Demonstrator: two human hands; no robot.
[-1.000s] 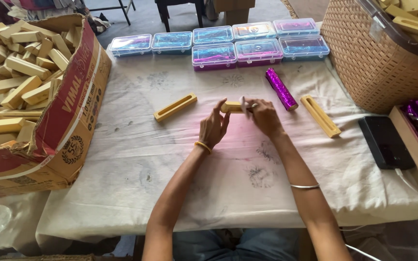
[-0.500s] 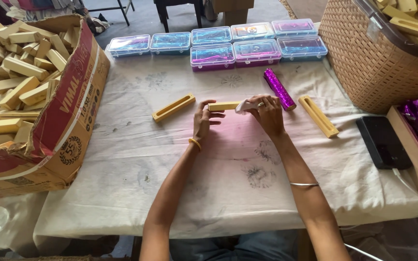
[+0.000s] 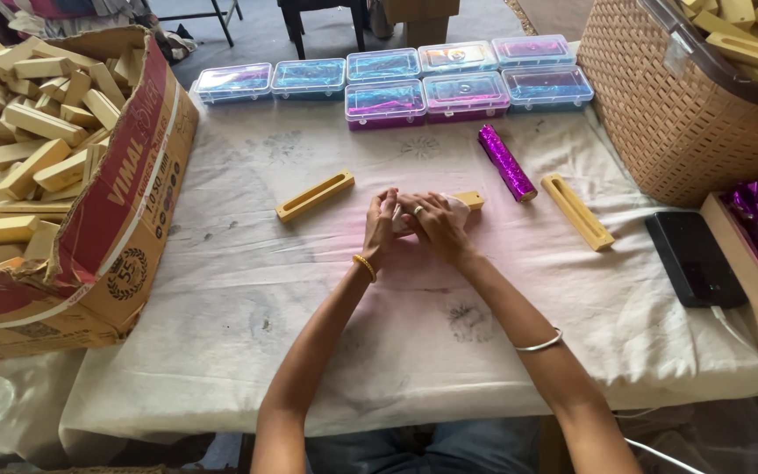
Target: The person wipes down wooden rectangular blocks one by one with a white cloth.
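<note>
Wooden block (image 3: 469, 200) under both hands' closed fingers (image 3: 396, 215) (white cloth (image 3: 454, 207) too) — purple roll (image 3: 506, 161) just beside.

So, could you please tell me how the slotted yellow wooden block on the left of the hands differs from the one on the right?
The left yellow slotted wooden block lies slanted, its far end pointing right, while the right yellow slotted wooden block slants the other way, far end pointing left. The left one lies alone on the cloth; the right one lies near a purple glittery stick and a black phone. Both are long, lie slot-up on the white cloth, and are untouched by either hand.
</note>
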